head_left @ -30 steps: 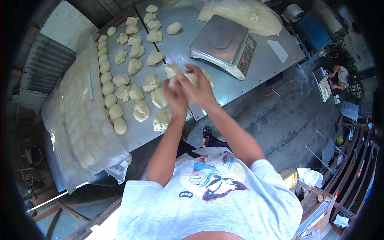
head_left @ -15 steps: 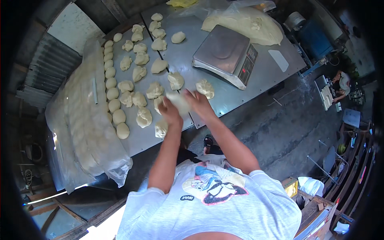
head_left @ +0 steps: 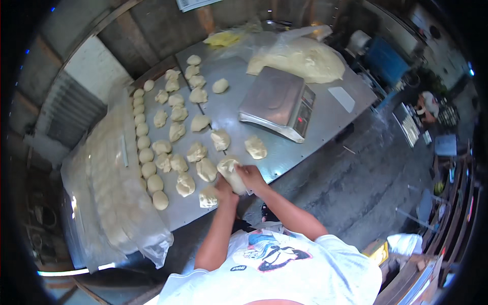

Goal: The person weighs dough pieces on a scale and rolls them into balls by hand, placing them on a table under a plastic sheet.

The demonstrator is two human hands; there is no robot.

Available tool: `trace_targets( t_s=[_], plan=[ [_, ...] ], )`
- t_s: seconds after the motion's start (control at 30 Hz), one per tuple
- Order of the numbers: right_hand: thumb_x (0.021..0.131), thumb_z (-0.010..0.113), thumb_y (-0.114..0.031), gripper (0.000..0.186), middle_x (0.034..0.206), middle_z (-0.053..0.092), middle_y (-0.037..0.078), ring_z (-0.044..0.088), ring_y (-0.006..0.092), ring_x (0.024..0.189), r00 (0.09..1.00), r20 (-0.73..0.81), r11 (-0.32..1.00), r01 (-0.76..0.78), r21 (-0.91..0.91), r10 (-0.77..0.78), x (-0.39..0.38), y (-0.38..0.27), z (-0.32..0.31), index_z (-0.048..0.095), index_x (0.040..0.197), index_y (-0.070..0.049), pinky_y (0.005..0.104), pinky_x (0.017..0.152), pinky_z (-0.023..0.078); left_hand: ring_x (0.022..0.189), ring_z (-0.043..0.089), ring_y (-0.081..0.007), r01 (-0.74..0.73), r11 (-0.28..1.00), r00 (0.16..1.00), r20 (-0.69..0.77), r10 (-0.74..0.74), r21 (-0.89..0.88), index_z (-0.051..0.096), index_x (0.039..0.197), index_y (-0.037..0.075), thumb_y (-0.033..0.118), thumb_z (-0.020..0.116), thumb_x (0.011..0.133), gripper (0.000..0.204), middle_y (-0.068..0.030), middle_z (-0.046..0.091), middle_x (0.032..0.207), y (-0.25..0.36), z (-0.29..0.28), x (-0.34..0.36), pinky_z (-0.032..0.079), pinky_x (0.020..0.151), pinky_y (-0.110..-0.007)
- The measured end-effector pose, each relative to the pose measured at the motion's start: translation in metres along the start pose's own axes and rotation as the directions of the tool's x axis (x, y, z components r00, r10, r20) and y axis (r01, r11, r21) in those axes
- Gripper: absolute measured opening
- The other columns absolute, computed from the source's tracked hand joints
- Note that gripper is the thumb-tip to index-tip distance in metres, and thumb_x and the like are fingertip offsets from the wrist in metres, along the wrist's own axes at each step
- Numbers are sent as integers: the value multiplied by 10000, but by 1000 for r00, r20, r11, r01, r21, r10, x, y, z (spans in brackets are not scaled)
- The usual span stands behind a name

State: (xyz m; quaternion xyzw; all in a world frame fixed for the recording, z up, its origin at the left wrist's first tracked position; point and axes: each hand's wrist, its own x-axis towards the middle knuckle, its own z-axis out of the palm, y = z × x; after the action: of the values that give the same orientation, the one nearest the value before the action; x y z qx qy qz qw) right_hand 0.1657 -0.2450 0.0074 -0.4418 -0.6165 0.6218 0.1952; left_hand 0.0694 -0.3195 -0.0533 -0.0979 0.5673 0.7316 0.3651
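A pale piece of dough is between my two hands at the near edge of the metal table. My left hand grips its lower left side, and my right hand grips its right side with fingers bent over it. Close by my left hand sit two rough lumps, a dough lump and a nearer lump partly behind the hand. Another dough lump lies beyond my right hand. Several more rough lumps spread over the table to the left.
A digital scale stands beyond my hands, with a large dough mass behind it. A flat white scraper lies to its right. Smooth dough balls line up beside plastic sheeting. Another person works beside a tray at far right.
My hands have come nearer to my body with the dough, which now hangs longer between them. The whole view has tilted up, showing more wall.
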Motion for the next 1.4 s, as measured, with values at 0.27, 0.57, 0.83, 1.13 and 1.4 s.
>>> trace_targets(
  t_s=[0.27,0.57,0.83,1.13,1.4],
  plan=[
    [773,741,-305,268,810,648,103,637,313,716,470,-154,479,721,-502,-869,-6,-146,-57,657,865,-67,464,632,502,1157,544,-239,-723,616,670,539,511,314,540,1275,34,436,379,1026,499,-126,607,1237,131,81,-56,362,1008,-396],
    [897,549,-648,733,1123,666,127,594,200,1078,889,439,956,-4,292,-130,-25,-25,-24,660,1154,29,340,918,468,1444,263,-312,-647,749,688,535,491,143,246,1511,-7,533,213,1038,719,-160,213,1589,30,-17,-113,221,1171,-439],
    [982,454,-516,543,834,648,110,634,221,849,671,-380,702,708,74,-636,-26,-151,-2,643,846,-26,352,779,490,1061,574,-275,-754,343,655,672,344,559,549,1222,-35,431,223,1064,590,-168,606,1129,175,69,-98,427,948,-372],
    [914,557,-458,432,1186,562,188,531,348,1106,339,536,394,919,-13,-774,-31,-204,36,602,963,-31,458,916,423,1349,412,-294,-92,963,697,674,245,-255,236,1521,57,724,407,905,924,-194,395,1460,187,-27,-89,317,1125,-429],
    [1025,287,-540,639,1406,465,155,386,338,1353,972,10,938,222,267,-233,69,-181,197,460,1359,-24,452,1112,311,1127,542,-179,-384,879,779,610,144,283,575,1252,22,263,554,943,392,-109,596,1231,298,-79,52,396,1011,-342]
  ],
)
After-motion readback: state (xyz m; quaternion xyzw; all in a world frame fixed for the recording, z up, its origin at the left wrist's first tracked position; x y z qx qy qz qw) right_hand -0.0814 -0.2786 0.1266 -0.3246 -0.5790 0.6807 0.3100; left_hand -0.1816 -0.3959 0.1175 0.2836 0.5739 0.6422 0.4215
